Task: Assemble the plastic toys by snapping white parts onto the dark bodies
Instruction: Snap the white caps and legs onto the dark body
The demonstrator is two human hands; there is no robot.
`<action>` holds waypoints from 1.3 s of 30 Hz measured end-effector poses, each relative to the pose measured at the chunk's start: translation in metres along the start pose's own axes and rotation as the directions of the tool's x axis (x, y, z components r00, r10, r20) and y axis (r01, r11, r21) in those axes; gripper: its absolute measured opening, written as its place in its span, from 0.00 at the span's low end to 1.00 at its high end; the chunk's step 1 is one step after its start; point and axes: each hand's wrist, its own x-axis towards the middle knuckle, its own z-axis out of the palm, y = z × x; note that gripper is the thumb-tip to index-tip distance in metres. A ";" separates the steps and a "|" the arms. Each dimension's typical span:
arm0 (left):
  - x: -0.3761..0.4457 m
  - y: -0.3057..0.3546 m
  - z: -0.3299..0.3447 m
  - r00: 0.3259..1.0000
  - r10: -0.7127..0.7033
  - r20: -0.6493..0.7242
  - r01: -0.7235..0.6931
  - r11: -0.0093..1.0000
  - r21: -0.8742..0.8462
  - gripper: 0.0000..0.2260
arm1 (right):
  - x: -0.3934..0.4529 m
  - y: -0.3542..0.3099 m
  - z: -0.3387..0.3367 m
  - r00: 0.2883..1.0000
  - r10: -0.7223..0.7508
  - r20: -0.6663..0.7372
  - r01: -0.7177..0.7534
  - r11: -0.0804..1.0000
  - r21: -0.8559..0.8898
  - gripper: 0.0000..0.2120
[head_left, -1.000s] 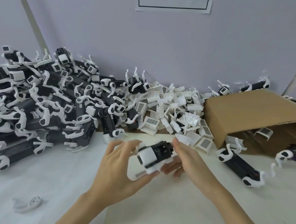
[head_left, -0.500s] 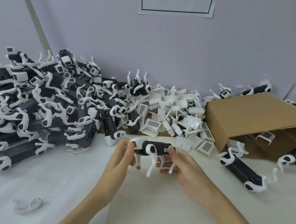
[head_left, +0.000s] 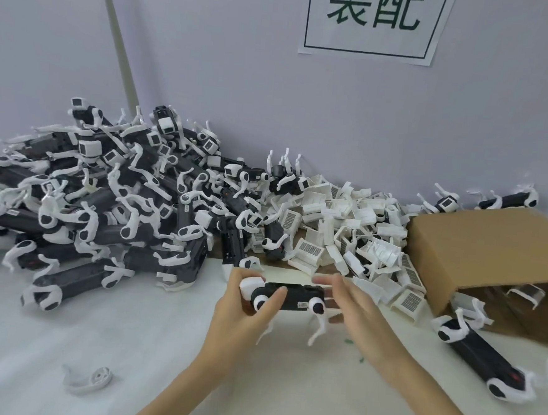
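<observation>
Two hands meet at lower centre: the left hand (head_left: pixel 242 321) grips a dark toy body (head_left: pixel 287 297) with white legs, while the right hand (head_left: pixel 353 307), blurred, touches its far end with loosely spread fingers. At right, a tipped cardboard box (head_left: pixel 490 255) shelters white parts (head_left: pixel 524 294).

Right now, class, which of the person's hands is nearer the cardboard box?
Right. The right hand is at the toy's end on the cardboard box side; the left hand grips the toy's far end, away from it.
</observation>
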 end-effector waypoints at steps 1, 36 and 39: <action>0.001 -0.001 -0.002 1.000 0.019 0.013 -0.019 1.000 0.006 0.15 | 0.013 -0.001 -0.003 0.999 -0.034 -0.031 0.031 0.996 -0.079 0.17; 0.003 -0.008 -0.006 0.997 0.066 0.048 -0.071 0.991 0.109 0.16 | 0.062 0.020 -0.019 0.936 -0.316 -0.156 0.269 0.927 -0.261 0.30; 0.001 -0.008 -0.006 0.994 0.072 0.083 -0.082 0.989 0.125 0.15 | 0.034 0.015 -0.023 0.924 -0.326 -0.198 0.311 0.945 -0.104 0.20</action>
